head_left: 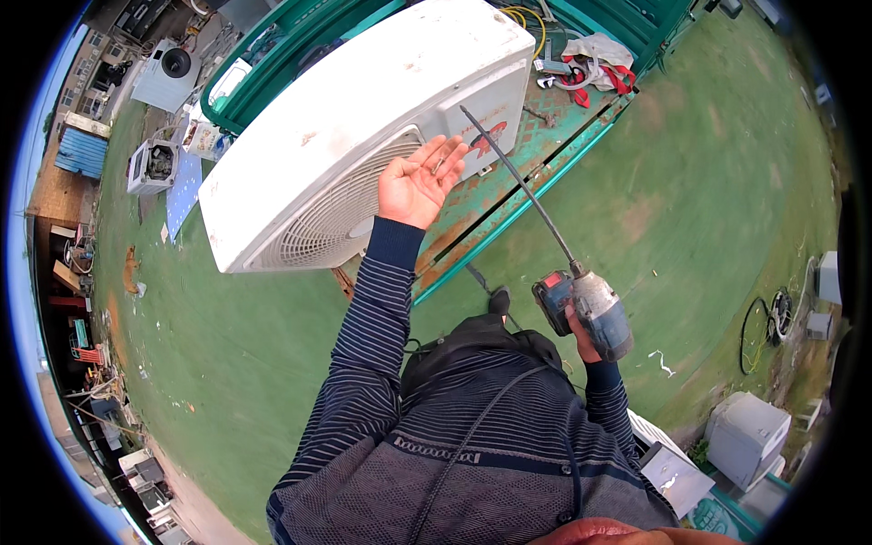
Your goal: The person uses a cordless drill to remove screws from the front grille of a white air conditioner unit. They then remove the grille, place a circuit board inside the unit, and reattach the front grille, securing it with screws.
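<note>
With the left hand (420,184) flat open cradling small screws (438,167) before the unit (363,118), and the right hand's (581,331) grip closed on the drill (590,309), a tilt could spill them.

A person wears a dark navy long-sleeved top with thin pale horizontal stripes, solid navy ribbed cuffs, and a grey mesh-textured panel across the lower body. A thin dark cord runs diagonally down the chest.
</note>
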